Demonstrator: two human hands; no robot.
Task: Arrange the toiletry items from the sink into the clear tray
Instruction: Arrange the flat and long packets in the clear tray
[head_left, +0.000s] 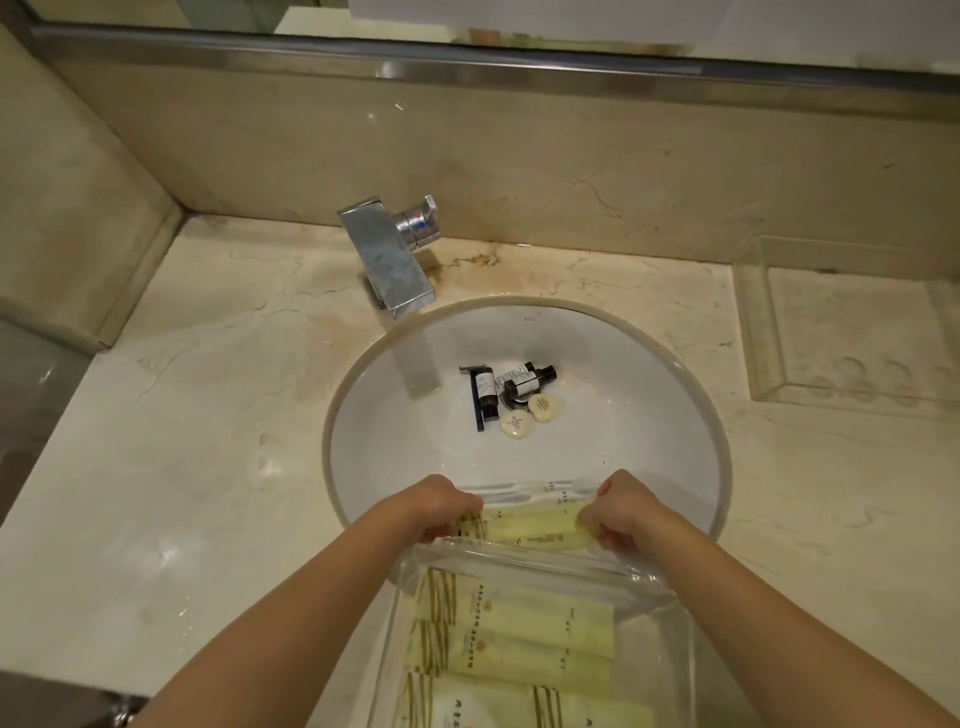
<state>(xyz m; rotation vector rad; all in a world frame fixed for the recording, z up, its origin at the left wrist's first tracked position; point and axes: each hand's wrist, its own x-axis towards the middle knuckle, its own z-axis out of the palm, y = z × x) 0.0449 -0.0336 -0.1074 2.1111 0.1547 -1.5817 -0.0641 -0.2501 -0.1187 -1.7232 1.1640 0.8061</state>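
A clear tray (657, 587) sits at the sink's near edge and holds several pale yellow packets (519, 634). My left hand (441, 506) and my right hand (618, 512) each grip one end of another yellow packet (535, 527) just over the tray's far rim. At the bottom of the white sink (395, 431) lie small dark bottles (527, 383), a dark blue razor (477, 397) and two round cream soaps (530, 415), around the drain.
A chrome faucet (389, 254) stands behind the basin. A second clear tray (831, 322) rests on the marble counter at the far right. A mirror edge runs along the top.
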